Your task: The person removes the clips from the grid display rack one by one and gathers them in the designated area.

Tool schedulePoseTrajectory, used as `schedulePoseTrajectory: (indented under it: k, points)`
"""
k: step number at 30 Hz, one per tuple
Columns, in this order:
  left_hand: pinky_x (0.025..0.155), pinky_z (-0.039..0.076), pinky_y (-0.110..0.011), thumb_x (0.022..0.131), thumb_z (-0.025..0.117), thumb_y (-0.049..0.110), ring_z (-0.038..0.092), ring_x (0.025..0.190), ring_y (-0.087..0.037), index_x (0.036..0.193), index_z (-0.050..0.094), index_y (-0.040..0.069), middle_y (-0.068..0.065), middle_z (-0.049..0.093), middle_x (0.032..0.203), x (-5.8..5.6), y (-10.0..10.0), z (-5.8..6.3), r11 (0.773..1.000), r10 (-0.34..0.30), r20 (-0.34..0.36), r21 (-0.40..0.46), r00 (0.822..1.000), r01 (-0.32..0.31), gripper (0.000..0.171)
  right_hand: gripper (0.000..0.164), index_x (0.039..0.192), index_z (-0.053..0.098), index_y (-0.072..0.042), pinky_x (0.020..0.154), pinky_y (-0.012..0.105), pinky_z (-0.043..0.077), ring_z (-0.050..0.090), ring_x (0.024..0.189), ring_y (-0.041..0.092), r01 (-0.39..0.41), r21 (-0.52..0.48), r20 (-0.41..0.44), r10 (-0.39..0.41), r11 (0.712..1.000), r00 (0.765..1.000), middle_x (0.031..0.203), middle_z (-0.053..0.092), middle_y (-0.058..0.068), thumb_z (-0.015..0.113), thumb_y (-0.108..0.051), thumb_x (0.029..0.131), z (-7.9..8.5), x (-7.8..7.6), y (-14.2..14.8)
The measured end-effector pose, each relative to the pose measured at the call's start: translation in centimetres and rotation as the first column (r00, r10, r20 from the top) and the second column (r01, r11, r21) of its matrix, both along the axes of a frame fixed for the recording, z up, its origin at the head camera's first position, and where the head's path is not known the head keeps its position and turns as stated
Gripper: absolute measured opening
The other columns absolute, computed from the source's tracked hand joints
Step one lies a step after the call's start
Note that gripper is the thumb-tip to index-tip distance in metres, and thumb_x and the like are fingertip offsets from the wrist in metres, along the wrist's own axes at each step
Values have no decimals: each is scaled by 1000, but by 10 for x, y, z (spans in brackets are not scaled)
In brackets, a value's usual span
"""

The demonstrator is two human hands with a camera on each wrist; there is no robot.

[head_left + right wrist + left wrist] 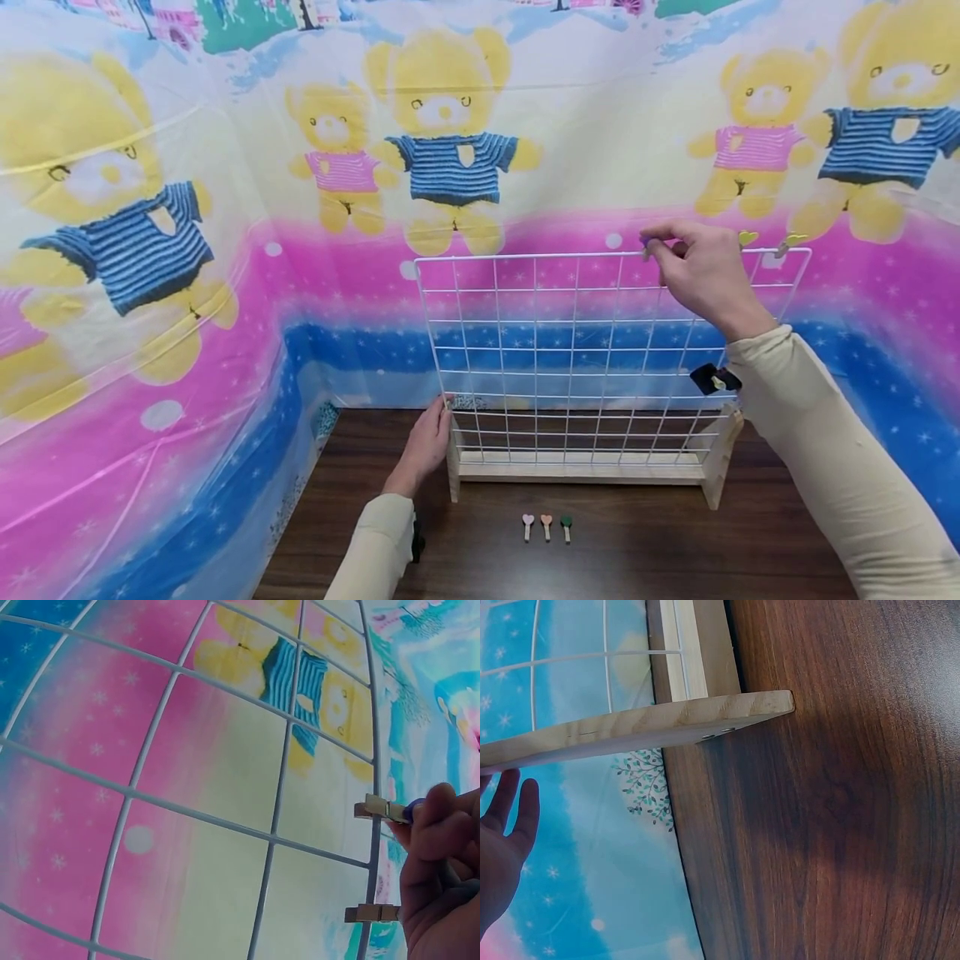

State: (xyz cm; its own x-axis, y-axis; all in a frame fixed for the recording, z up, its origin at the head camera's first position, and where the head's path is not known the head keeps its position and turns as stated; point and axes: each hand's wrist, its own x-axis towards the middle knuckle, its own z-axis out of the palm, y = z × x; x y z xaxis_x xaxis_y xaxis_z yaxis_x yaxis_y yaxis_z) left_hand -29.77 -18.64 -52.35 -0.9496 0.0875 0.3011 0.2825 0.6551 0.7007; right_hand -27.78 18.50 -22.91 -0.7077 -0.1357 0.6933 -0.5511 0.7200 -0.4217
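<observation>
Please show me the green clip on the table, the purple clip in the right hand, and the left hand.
Green clip (566, 523): head view, on its green top.
Purple clip (379, 806): right wrist view, on its wooden body.
Left hand (426, 440): head view, on its back.

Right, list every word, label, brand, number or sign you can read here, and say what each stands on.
No readable text in any view.
Backdrop cloth: printed bears, snowflakes and dots; no lettering I can make out.
Wire grid and wooden stand: no writing visible.
Clothespins: no writing visible; any marks would be too small to read.
</observation>
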Motion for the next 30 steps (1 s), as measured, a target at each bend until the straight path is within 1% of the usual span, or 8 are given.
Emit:
schedulePoseTrajectory:
  k: [5,10,12,16,18,22,25,30]
  points:
    - [90,42,-48,104,36,21,49,117,-31,138,45,7,-14,52,131,1,2,-2,1000,1,1,-1,1000,-1,38,21,106,73,-8,40,21,35,52,52,13,13,-67,-42,-15,998,999,87,71,7,60,-18,93,-3,-1,0]
    - [87,42,-49,104,37,18,50,116,-31,138,45,6,-16,52,131,2,2,-3,1000,-5,-2,7,1000,5,37,19,102,75,-9,38,20,29,44,46,13,-21,-147,-115,3,989,993,81,70,3,62,-18,92,-2,5,-1]
    - [89,42,-50,104,37,18,49,117,-32,138,45,6,-16,52,131,2,2,-3,1000,-4,0,9,1000,4,37,18,101,75,-9,37,20,27,41,43,12,-37,-160,-127,17,986,992,77,69,2,63,-18,92,-3,9,-1]
    - [94,40,-50,104,35,21,47,121,-32,139,44,6,-15,51,133,2,2,-3,1000,-4,4,5,1000,4,38,18,101,75,-9,35,22,26,39,41,12,-51,-163,-98,36,985,995,63,62,1,64,-19,91,-9,21,-1]
    - [95,39,-50,104,35,21,47,122,-33,139,44,7,-15,50,133,2,2,-4,1000,-5,4,0,1000,5,38,19,102,74,-8,35,23,27,41,41,12,-57,-146,-77,46,988,996,58,58,0,64,-20,91,-16,26,0]
    - [96,38,-51,104,36,20,46,122,-33,139,44,8,-16,50,133,1,3,-3,1000,-1,14,0,1000,1,37,16,103,72,-7,33,23,30,47,41,10,-113,-114,-51,108,987,993,62,62,-2,64,-14,91,-36,33,1]
    - [97,38,-51,104,36,18,45,123,-33,139,44,9,-17,49,134,0,2,-1,1000,8,18,0,1000,-8,37,15,103,72,-9,33,23,30,49,42,9,-144,-97,-27,142,985,989,64,63,-3,64,-11,91,-54,35,1]
    - [98,37,-52,104,36,18,44,124,-34,139,43,10,-17,49,135,0,3,1,1000,14,17,-4,1000,-14,37,13,102,71,-13,35,24,31,48,45,9,-143,-39,53,145,989,988,62,60,-6,64,-12,91,-88,37,1]
